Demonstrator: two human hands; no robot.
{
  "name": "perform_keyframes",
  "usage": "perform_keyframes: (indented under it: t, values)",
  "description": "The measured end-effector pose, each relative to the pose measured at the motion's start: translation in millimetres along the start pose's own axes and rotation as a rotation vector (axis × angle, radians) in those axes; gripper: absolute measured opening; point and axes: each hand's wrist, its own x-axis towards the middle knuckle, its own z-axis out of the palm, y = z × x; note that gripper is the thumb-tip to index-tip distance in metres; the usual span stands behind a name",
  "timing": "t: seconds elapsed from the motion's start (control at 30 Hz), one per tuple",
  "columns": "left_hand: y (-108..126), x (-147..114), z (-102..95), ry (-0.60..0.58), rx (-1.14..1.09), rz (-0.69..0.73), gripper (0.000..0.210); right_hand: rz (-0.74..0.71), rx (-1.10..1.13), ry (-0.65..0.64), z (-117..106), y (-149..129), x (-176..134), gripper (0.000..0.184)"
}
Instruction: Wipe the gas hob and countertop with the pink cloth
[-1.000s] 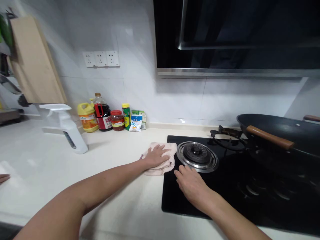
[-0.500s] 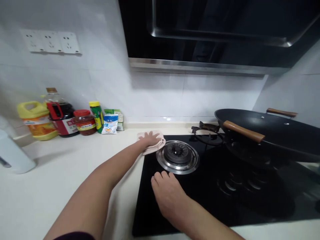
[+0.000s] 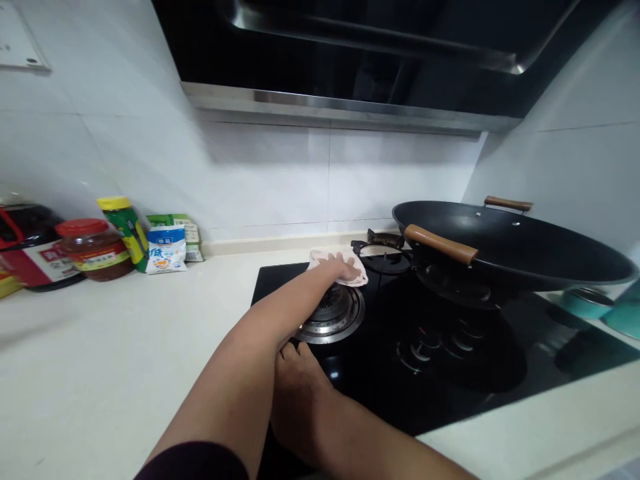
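My left hand (image 3: pixel 336 268) pressing flat, open grip, on pink cloth (image 3: pixel 354 275) at black hob (image 3: pixel 450 373) back, right hand (image 3: pixel 295 393) resting open beside burner (image 3: pixel 331 315), wok (image 3: pixel 505 243) near.

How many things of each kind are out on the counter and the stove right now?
Cloth under the left hand: 1
Wok: 1
Pan stand, bare: 1
Bottles and jars, dark bottle, red-lidded jar, yellow-capped bottle: 3
Packets: 2
Teal dishes: 2
Total: 10

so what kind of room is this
Most likely a home kitchen: a black glass gas hob carrying a black wok with wooden handles, a range hood overhead, and sauce jars against white tiles.
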Motion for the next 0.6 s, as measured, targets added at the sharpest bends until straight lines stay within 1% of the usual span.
perform_keyframes:
  t: [0.07, 0.17, 0.2, 0.3, 0.43, 0.53, 0.6]
  values:
    - [17.3, -10.2, 6.8, -0.01, 0.001, 0.02, 0.086, -0.013, 0.017, 0.047, 2.2, -0.2, 0.8, 0.055]
    - [40.4, -28.6, 16.9, -0.035, 0.007, 0.053, 0.088, -0.033, 0.056, 0.077, 4.9, 0.0, 1.2, 0.048]
    - [47.8, -34.9, 20.3, -0.044, 0.01, 0.068, 0.089, -0.03, 0.074, 0.086, 5.8, 0.2, 1.7, 0.048]
    - [68.0, -54.8, 31.2, -0.067, 0.019, 0.129, 0.091, 0.015, 0.184, 0.108, 6.5, 2.6, 1.6, 0.058]
    - [84.8, -83.7, 46.3, -0.08, 0.011, 0.211, 0.093, 0.006, 0.423, 0.007, -0.7, 7.2, -7.8, 0.066]
    - [89.0, -102.0, 57.6, -0.064, 0.007, 0.292, 0.093, 0.003, 0.538, -0.043, -9.4, 6.0, -15.9, 0.072]
    - [88.8, -109.1, 63.3, -0.054, 0.01, 0.339, 0.089, -0.05, 0.586, -0.084, -15.2, 2.8, -18.7, 0.07]
